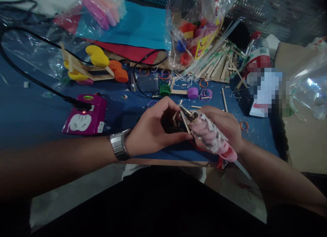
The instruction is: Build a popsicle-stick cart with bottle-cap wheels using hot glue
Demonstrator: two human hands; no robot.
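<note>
Closed round a pink glue gun point(208, 133), my right hand point(224, 124) tilts its metal nozzle up and to the left. The gun's body is crusted with whitish residue, and a clear glue stick point(242, 169) sticks out of its rear. My left hand point(150, 128), with a silver watch band at the wrist, pinches a small frame of wooden sticks point(185, 122) between thumb and fingers. The nozzle tip is right by the top of this frame; whether they touch I cannot tell. Part of the frame is hidden behind my fingers and the gun.
A magenta power box point(85, 119) with a black cable point(38, 83) sits left. Behind are a stick model with yellow and orange caps point(95, 56), a smaller one with a purple cap point(192, 92), a pile of sticks point(219, 61), a bottle point(258, 56) and cardboard point(304, 138).
</note>
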